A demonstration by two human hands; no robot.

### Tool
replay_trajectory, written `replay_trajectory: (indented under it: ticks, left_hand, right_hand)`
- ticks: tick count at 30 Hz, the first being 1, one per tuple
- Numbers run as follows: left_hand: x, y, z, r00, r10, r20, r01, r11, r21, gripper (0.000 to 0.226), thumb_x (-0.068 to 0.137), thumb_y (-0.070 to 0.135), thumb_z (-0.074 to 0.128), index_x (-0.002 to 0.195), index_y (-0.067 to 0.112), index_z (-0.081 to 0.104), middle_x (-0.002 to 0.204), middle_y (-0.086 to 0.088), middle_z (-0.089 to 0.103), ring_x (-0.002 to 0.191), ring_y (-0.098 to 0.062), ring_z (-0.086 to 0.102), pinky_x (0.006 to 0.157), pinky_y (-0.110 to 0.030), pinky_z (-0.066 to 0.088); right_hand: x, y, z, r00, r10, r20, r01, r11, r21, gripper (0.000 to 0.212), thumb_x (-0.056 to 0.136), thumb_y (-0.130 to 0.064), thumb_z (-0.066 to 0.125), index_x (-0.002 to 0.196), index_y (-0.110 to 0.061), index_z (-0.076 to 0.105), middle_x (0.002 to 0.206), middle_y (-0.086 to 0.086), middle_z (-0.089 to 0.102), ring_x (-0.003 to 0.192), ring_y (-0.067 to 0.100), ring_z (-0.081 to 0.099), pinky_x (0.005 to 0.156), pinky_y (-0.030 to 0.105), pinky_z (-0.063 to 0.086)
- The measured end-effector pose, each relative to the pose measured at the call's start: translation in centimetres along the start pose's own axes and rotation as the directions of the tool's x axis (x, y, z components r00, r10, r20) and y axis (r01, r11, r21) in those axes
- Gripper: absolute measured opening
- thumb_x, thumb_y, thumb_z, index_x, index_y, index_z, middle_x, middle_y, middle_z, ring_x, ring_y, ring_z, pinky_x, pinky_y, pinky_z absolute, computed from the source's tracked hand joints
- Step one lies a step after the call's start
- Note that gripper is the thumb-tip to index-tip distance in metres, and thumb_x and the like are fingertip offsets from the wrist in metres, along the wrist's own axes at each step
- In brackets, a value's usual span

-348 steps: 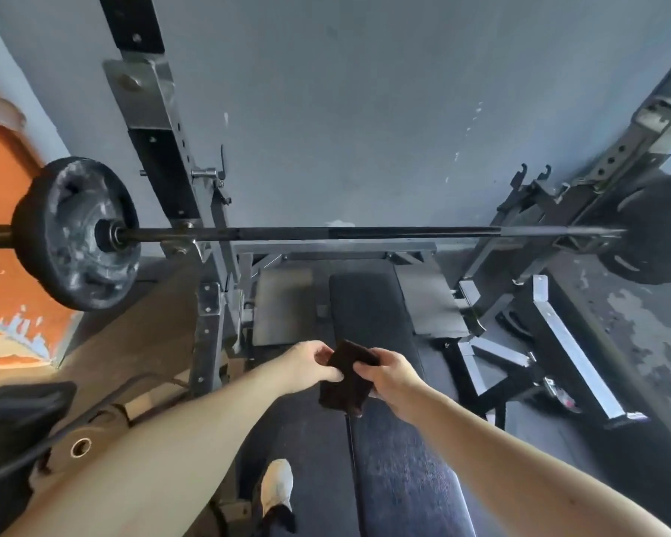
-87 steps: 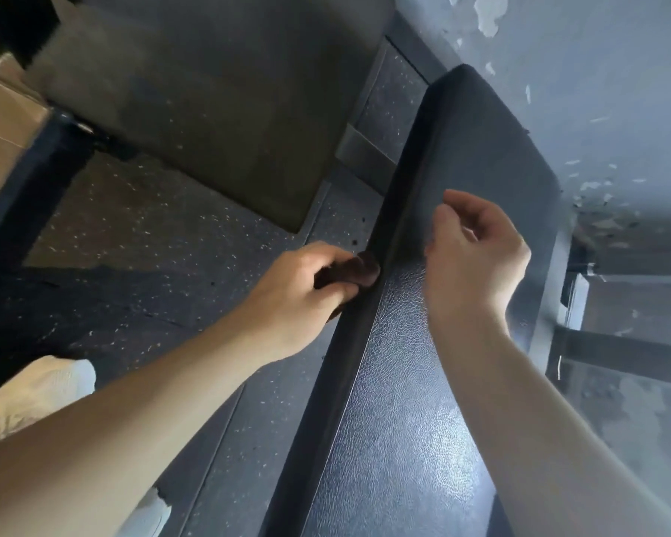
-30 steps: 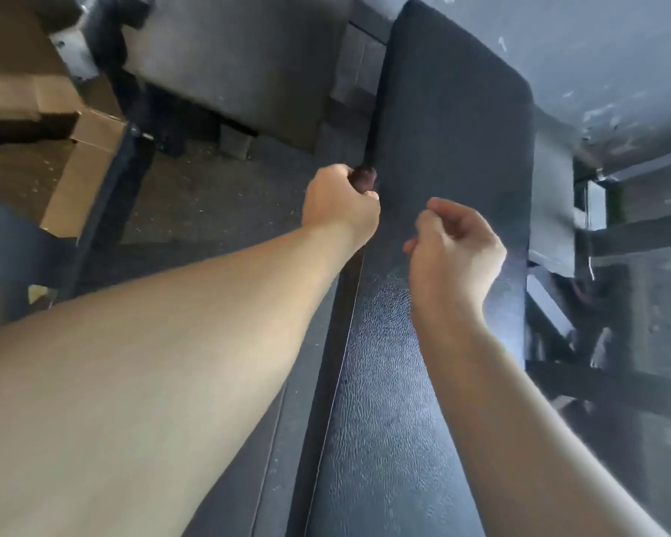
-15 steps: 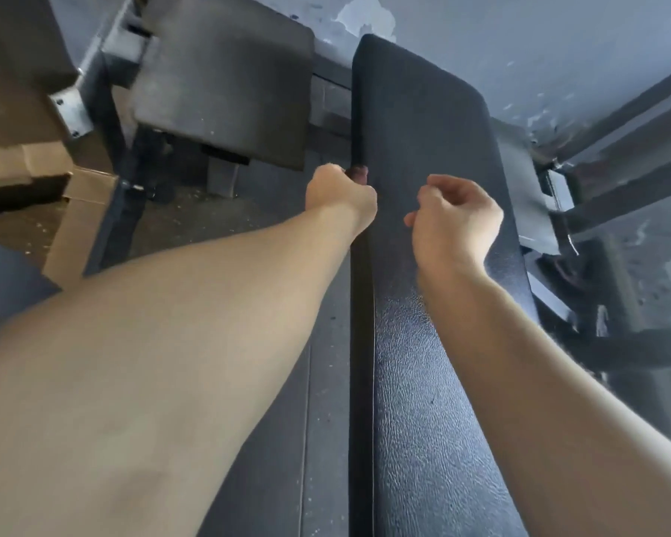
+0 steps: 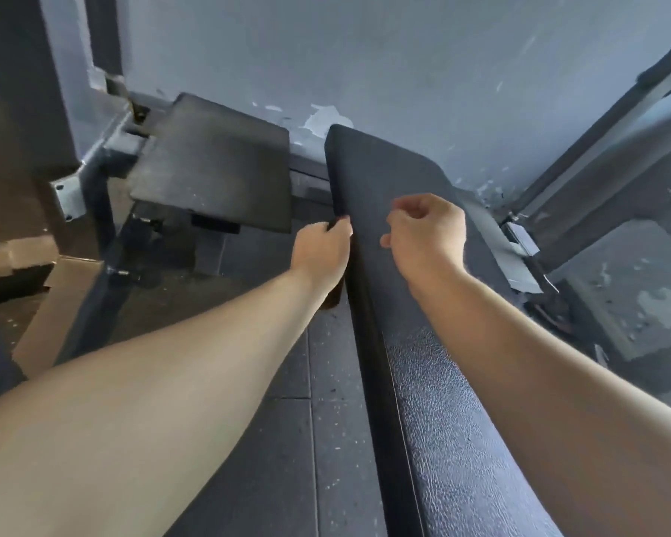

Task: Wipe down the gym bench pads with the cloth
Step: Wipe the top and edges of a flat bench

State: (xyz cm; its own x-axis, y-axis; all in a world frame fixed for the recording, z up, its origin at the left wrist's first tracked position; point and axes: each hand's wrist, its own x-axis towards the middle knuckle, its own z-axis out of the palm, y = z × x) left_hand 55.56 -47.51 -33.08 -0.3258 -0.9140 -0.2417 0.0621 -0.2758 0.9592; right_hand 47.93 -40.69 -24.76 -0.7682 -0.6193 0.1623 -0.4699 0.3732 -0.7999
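A long black bench pad runs from the bottom of the head view up toward the wall. My left hand grips the dark brown cloth and holds it against the pad's left side edge; only a small corner of cloth shows below the hand and a sliver by the fingertips. My right hand hovers just above the pad's top surface with its fingers loosely curled, holding nothing.
A flat dark platform on a grey steel bracket stands left of the bench. Grey rack uprights slant at the right. A blue wall with chipped paint closes the far end. Dark rubber flooring lies between bench and frame.
My left hand has slid the cloth farther along the pad's left edge toward the wall end. My right hand stays beside it above the pad. The view has tilted upward.
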Motion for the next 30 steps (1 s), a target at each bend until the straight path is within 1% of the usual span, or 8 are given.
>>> replay_trajectory:
  ticks: [4,7,10,15,18,21,26,30]
  left_hand:
    - [1.5,-1.7,-2.2,0.969,0.167,0.182,-0.198,0.966,0.165,0.020,0.094,0.020,0.060,0.108,0.015,0.073,0.086,0.003,0.070,0.079,-0.017,0.063,0.069,-0.030,0.048]
    - [2.3,-2.9,-2.8,0.954,0.224,0.198,-0.262,0.946,0.189,0.018,0.098,0.028,0.063,0.112,0.019,0.071,0.099,0.000,0.072,0.093,-0.019,0.067,0.079,-0.031,0.048]
    - [2.2,-2.8,-2.3,0.959,0.201,0.201,-0.227,0.967,0.114,0.030,0.103,0.040,0.056,0.118,0.018,0.070,0.106,-0.003,0.072,0.098,-0.020,0.066,0.080,-0.033,0.049]
    - [0.9,-2.6,-3.1,0.961,0.107,0.254,-0.117,0.993,0.024,0.037,0.100,0.042,0.053,0.128,0.020,0.067,0.126,0.000,0.067,0.117,-0.020,0.061,0.105,-0.037,0.045]
    - [-0.6,-3.7,-3.9,0.941,0.158,0.300,-0.178,0.983,0.040,0.030,0.104,0.033,0.051,0.127,0.025,0.069,0.120,0.002,0.069,0.113,-0.018,0.063,0.101,-0.033,0.048]
    - [-3.1,-5.3,-4.7,0.919,0.169,0.357,-0.195,0.980,0.036,0.021,0.105,0.025,0.053,0.113,0.022,0.073,0.103,0.001,0.073,0.096,-0.015,0.068,0.079,-0.026,0.051]
    - [-6.0,-6.2,-5.0,0.900,0.198,0.389,-0.243,0.968,0.069,0.017,0.102,0.018,0.059,0.112,0.022,0.073,0.107,0.005,0.074,0.100,-0.008,0.068,0.072,-0.007,0.046]
    - [-3.3,-3.1,-3.6,0.924,0.308,0.227,-0.324,0.945,0.037,0.018,0.098,0.019,0.066,0.112,0.020,0.076,0.104,0.005,0.074,0.097,-0.010,0.069,0.080,-0.019,0.052]
  right_hand:
    - [-0.3,0.0,0.1,0.999,-0.030,-0.044,0.030,1.000,0.006,0.026,0.091,-0.012,0.053,0.103,-0.025,0.073,0.081,-0.003,0.074,0.055,0.003,0.069,0.038,0.015,0.039]
    - [-0.7,0.3,0.2,0.995,-0.039,-0.088,0.040,0.999,0.015,0.027,0.090,-0.010,0.053,0.104,-0.022,0.072,0.079,0.003,0.074,0.043,-0.001,0.061,0.034,0.013,0.034]
    - [-1.5,0.8,-0.2,0.992,-0.041,-0.118,0.039,0.999,-0.018,0.025,0.090,-0.010,0.054,0.103,-0.022,0.072,0.085,0.004,0.075,0.043,-0.001,0.061,0.033,0.013,0.034]
    - [-2.4,1.4,-1.0,0.991,-0.067,-0.114,0.060,0.996,-0.064,0.026,0.091,-0.007,0.055,0.102,-0.022,0.073,0.089,0.002,0.075,0.043,-0.004,0.061,0.035,0.013,0.035]
    - [-2.9,1.8,-1.2,0.990,-0.076,-0.119,0.066,0.994,-0.081,0.025,0.091,-0.008,0.057,0.103,-0.022,0.073,0.086,0.001,0.075,0.041,-0.003,0.058,0.035,0.013,0.035]
    - [-3.5,2.0,-1.4,0.989,-0.076,-0.130,0.066,0.995,-0.075,0.024,0.091,-0.007,0.058,0.103,-0.020,0.074,0.079,0.003,0.075,0.039,-0.003,0.057,0.036,0.013,0.036]
    - [-3.9,1.8,-1.6,0.989,-0.069,-0.127,0.061,0.996,-0.068,0.022,0.091,-0.009,0.061,0.104,-0.021,0.074,0.060,0.001,0.071,0.038,-0.002,0.054,0.041,0.016,0.041]
    - [-3.6,1.7,-0.6,0.992,-0.058,-0.109,0.052,0.997,-0.056,0.021,0.091,-0.010,0.061,0.103,-0.021,0.074,0.068,0.002,0.074,0.038,0.000,0.055,0.051,0.022,0.044]
